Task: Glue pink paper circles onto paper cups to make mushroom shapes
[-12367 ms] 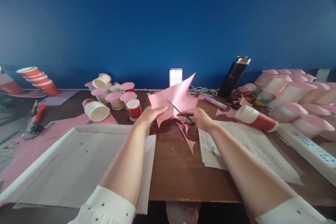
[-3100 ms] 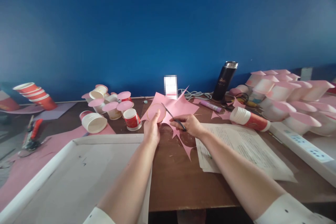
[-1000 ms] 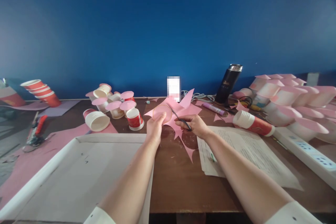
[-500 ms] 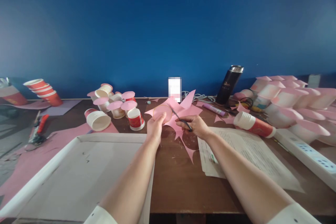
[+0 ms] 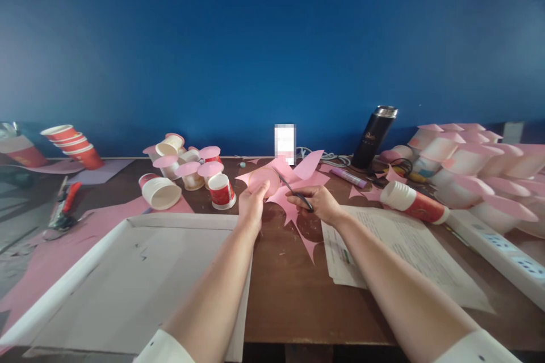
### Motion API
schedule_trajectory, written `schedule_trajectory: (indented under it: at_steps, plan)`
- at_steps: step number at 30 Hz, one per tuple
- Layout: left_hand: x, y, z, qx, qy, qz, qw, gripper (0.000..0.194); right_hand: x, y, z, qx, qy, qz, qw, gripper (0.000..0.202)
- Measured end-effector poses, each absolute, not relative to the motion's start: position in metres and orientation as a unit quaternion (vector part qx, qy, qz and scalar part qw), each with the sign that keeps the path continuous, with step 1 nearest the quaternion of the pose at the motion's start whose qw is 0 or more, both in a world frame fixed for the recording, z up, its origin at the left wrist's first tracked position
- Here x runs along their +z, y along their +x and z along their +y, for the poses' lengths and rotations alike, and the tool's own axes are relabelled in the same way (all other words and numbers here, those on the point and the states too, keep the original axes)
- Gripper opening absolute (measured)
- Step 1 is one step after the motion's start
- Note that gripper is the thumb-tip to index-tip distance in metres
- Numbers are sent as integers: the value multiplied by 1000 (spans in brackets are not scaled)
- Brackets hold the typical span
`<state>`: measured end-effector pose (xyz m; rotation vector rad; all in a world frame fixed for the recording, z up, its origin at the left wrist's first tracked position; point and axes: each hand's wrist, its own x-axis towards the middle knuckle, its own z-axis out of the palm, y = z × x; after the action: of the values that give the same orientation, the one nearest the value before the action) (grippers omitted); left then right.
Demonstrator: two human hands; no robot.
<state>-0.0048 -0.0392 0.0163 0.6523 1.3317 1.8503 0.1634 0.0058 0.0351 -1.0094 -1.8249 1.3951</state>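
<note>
My left hand (image 5: 252, 205) pinches a piece of pink paper (image 5: 263, 177) with a circle outlined on it, the thumb lying on top. In my right hand (image 5: 317, 202) are dark-handled scissors (image 5: 300, 195), their blades pointing up and left along the right edge of that circle. A pointed pink offcut (image 5: 310, 165) stands up just beyond the scissors. More jagged pink scraps (image 5: 309, 244) lie on the brown table (image 5: 285, 295) below and between the hands.
Left are an open white box (image 5: 128, 283), red cups (image 5: 222, 191), some topped with pink discs, and a cutter (image 5: 63, 210). Right are printed sheets (image 5: 392, 238), a glue stick (image 5: 347, 177), a black flask (image 5: 374, 136), stacked cups (image 5: 413, 202), a power strip (image 5: 502, 249) and many pink-topped cups (image 5: 472, 156).
The pink offcut beyond the scissors has tilted slightly to the right and lower. Both hands keep nearly the same pose, and the whole view has shifted slightly.
</note>
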Motion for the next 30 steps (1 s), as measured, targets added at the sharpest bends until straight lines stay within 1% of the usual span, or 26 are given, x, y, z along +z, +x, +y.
schedule_trajectory:
  at_steps: [6, 12, 22, 25, 30]
  plan:
    - [22, -4, -40, 731, 241, 516, 375, 32, 37, 162, 4, 531, -384, -687, 313, 51]
    - [25, -3, -41, 736, 222, 513, 382, 31, 38, 161, 4, 534, -387, -683, 315, 49]
    - [21, -1, -38, 757, 147, 461, 439, 41, 35, 157, 2, 531, -379, -688, 319, 52]
    - [22, -1, -39, 751, 149, 481, 427, 39, 34, 158, 2, 530, -371, -694, 317, 51]
    - [21, -2, -41, 731, 211, 511, 400, 39, 33, 160, 3, 546, -372, -687, 302, 51]
